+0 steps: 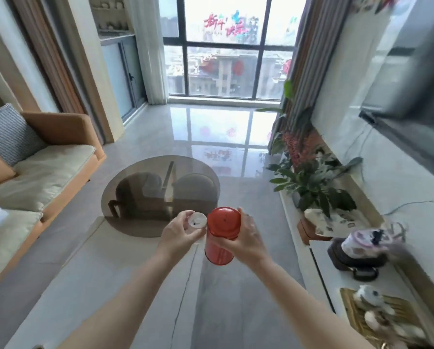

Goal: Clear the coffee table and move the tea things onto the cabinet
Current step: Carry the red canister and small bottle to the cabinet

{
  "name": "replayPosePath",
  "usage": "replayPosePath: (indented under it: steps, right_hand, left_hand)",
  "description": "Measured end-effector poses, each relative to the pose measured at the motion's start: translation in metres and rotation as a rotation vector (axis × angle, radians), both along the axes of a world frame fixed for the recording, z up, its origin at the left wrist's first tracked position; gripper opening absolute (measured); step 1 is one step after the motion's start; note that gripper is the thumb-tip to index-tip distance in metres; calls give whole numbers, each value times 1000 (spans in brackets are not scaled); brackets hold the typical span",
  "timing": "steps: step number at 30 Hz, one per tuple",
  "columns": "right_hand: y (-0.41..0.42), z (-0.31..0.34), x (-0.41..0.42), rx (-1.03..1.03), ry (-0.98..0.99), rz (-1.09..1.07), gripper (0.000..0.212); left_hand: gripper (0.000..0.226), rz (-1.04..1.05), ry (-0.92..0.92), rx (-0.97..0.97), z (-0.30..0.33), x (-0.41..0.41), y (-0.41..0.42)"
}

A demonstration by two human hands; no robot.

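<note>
My right hand (246, 238) grips a red cylindrical tea canister (221, 238) upright, held in the air above the grey marble coffee table (110, 285). My left hand (178, 234) holds a small clear glass cup (197, 224) just left of the canister, almost touching it. On the long white cabinet (321, 268) at the right lies a bamboo tea tray (397, 308) bearing a white teapot (367, 294) and small cups.
A round smoked-glass tabletop (140, 195) joins the marble table's far end. An orange sofa (67, 137) with pale cushions runs along the left. The cabinet also carries potted plants (314, 182), a dark kettle base (356, 255) with a patterned item, and a box. A TV (412, 79) hangs above.
</note>
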State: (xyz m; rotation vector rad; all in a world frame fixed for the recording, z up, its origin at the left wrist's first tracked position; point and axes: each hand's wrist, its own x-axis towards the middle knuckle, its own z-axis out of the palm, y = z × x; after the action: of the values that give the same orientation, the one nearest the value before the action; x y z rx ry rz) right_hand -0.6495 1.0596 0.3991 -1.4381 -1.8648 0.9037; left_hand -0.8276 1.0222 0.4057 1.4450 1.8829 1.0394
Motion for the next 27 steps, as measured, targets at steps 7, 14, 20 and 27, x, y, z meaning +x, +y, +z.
replayPosePath:
  steps: [7, 14, 20, 27]
  right_hand:
    - [-54, 18, 142, 63, 10, -209, 105]
    - [-136, 23, 297, 61, 27, -387, 100]
    - [-218, 10, 412, 12, 20, -537, 104]
    - [-305, -10, 509, -36, 44, -816, 105]
  left_hand:
    - [56, -208, -28, 42, 20, 128, -2]
    - [57, -375, -55, 4, 17, 279, -48]
    - [48, -552, -83, -26, -9, 395, -98]
    - [54, -828, 54, -111, -30, 504, -139]
